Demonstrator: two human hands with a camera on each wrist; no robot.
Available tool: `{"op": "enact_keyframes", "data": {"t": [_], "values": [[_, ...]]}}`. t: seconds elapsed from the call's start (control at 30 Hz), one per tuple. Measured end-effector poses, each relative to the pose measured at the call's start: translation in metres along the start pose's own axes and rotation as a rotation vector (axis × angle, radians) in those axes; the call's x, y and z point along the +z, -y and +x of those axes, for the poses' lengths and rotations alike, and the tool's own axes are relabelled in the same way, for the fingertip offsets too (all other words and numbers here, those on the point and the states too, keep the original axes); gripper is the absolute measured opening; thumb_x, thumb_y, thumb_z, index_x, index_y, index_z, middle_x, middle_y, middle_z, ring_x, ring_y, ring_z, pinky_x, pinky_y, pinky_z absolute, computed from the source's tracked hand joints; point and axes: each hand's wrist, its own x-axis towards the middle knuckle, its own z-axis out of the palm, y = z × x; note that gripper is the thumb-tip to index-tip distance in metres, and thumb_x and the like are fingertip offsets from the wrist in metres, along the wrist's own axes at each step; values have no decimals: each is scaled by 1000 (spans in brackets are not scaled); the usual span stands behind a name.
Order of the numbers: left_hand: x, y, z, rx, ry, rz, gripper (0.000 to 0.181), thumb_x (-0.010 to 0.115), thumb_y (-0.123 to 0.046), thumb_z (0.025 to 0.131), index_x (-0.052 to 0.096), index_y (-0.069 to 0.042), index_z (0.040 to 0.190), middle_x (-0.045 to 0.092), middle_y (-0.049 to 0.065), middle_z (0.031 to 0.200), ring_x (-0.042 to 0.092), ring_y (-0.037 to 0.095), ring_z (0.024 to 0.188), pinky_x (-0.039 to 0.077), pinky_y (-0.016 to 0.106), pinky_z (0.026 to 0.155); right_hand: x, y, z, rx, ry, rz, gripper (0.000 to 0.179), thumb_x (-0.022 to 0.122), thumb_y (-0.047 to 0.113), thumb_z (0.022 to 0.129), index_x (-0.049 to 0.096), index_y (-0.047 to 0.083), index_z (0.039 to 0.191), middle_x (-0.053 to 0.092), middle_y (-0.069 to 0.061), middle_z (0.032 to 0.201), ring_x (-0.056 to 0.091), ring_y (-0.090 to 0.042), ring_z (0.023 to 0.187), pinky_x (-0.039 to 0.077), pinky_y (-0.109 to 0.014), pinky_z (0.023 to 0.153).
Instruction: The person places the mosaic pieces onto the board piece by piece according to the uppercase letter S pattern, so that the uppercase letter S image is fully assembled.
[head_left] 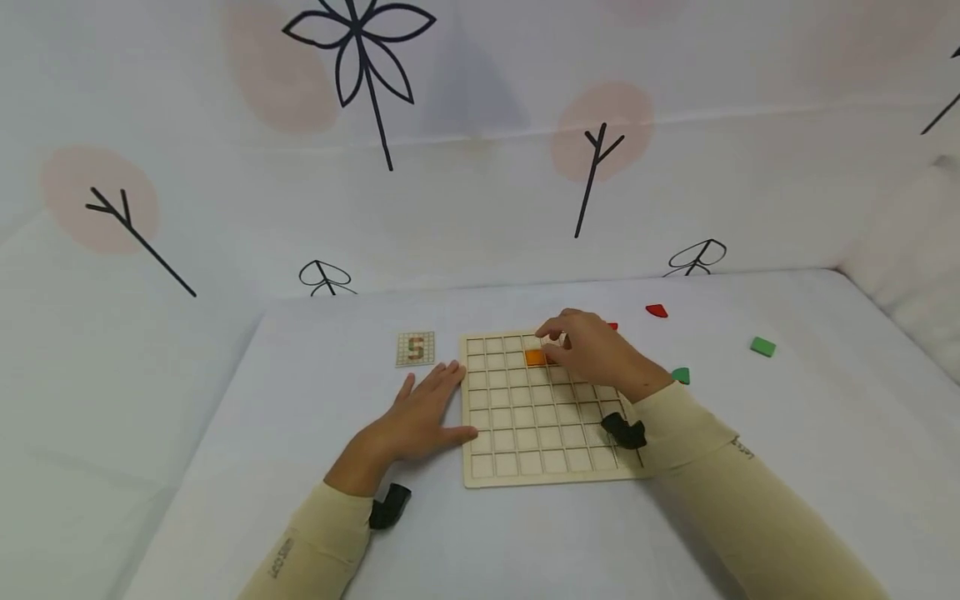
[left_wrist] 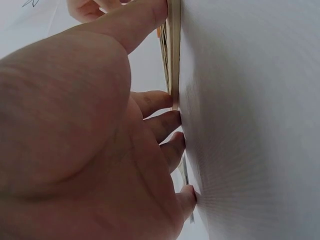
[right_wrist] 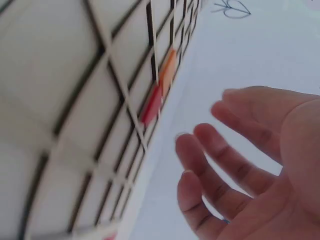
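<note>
Firstly, at far left, a pattern card [head_left: 416, 348] bearing an S-shaped figure lies flat. Alongside, the left hand [head_left: 420, 418], fingers extended and grasping nothing, steadies the near-left edge of a gridded wooden board [head_left: 480, 482]. An orange tile [head_left: 535, 357] occupies a cell towards the board's far edge; just beside it hovers the right hand [head_left: 600, 350], loosely curved, fingers parted, apparently holding nothing. Further right lie a red wedge [head_left: 656, 310], a green curved piece [head_left: 680, 375] and a green rectangular tile [head_left: 762, 346]. The step appears to be setting tiles into cells; the next move probably calls for fetching another. The right wrist view reveals a red tile [right_wrist: 152, 105] adjoining the orange one, seemingly masked by the hand in the head view.
</note>
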Motion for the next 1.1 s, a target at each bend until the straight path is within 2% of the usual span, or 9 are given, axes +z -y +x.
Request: {"op": "enact_keyframes", "data": {"t": [0.1, 0.3, 0.53, 0.67, 0.83, 1.1], "values": [[0, 1, 0, -3, -4, 8, 96, 70, -52, 89, 18, -16, 162, 14, 0, 169, 8, 21, 158, 0, 54, 127, -9, -3, -5, -10, -26, -13, 27, 62, 12, 98, 69, 2, 122, 66, -10, 105, 59, -22, 86, 53, -33, 71], [2, 1, 3, -4, 2, 21, 96, 70, -53, 89, 18, -17, 162, 14, -1, 169, 7, 21, 158, 0, 54, 126, -22, -19, -16, 7, -114, -28, 27, 61, 11, 98, 69, 4, 122, 67, -9, 105, 61, -24, 93, 53, -37, 78], [0, -1, 3, -14, 7, 0, 96, 71, -50, 89, 18, -16, 162, 13, 1, 169, 7, 22, 158, -2, 55, 126, -36, -35, -20, 42, -280, -26, 26, 58, 10, 99, 69, 2, 121, 66, -15, 105, 62, -28, 94, 52, -35, 69], [-1, 0, 1, -14, 5, -3, 96, 71, -49, 90, 17, -15, 162, 13, 1, 169, 6, 22, 158, -3, 55, 126, -39, -42, -19, 82, -318, -25, 27, 56, 10, 100, 68, 1, 122, 66, -17, 105, 62, -30, 93, 52, -33, 66], [0, 2, 1, -4, 3, -8, 97, 71, -49, 90, 16, -15, 162, 13, 1, 169, 6, 21, 158, -5, 54, 126, -37, -51, -17, 142, -286, -25, 28, 57, 11, 99, 68, 0, 122, 65, -18, 106, 59, -30, 94, 53, -34, 68], [0, 1, 2, -2, 6, -7, 97, 70, -50, 90, 15, -16, 162, 12, 0, 169, 5, 22, 158, -5, 55, 126, -35, -65, -14, 229, -115, -25, 35, 55, 12, 101, 61, 2, 133, 58, -23, 124, 57, -34, 103, 55, -43, 80]]}}
